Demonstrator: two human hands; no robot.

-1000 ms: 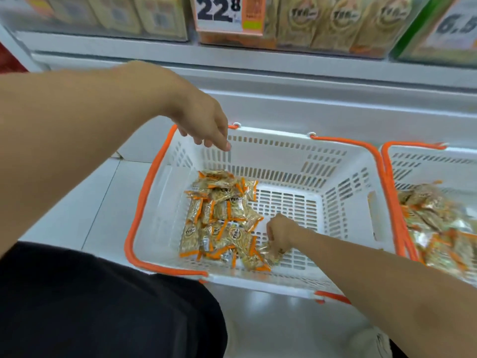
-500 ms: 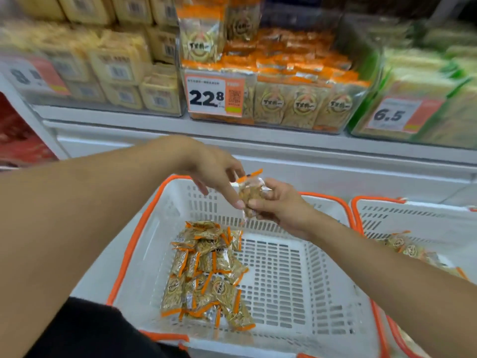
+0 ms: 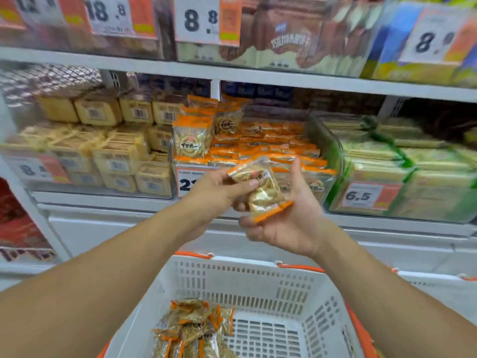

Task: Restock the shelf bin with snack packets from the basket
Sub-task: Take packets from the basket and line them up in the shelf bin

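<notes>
Basket [image 3: 258,285]: white slotted plastic, orange handles, nearest the camera at bottom centre. A heap of snack packets [image 3: 192,329] lies in its left part, clear wrap with orange ends; the slotted floor to the right of the heap is bare.

Both forearms reach over the basket toward the shelf. Left hand [image 3: 214,192]: fingers curled, thumb pressed on the upper end of one held packet [image 3: 260,187], pinching it. Right hand [image 3: 289,223]: palm up, fingers loosely curved under the lower orange end of the same packet, thumb raised beside it. Whether the right fingers clamp or only cradle the packet, cannot tell. The packet is tilted and in the air, between the two hands, just in front of the bin.

Shelf bin [image 3: 327,140]: clear plastic, on the lower shelf, centre. It holds rows of orange-edged packets, several standing upright at its left front. A price tag [image 3: 188,182] on its front is partly hidden by the left hand.

Left of the bin: yellow boxed goods [image 3: 111,161]. Right: green-trimmed packs [image 3: 413,177] with a "6.5" tag [image 3: 361,195]. Upper shelf, far: blurred "8.8" tags [image 3: 204,19].
</notes>
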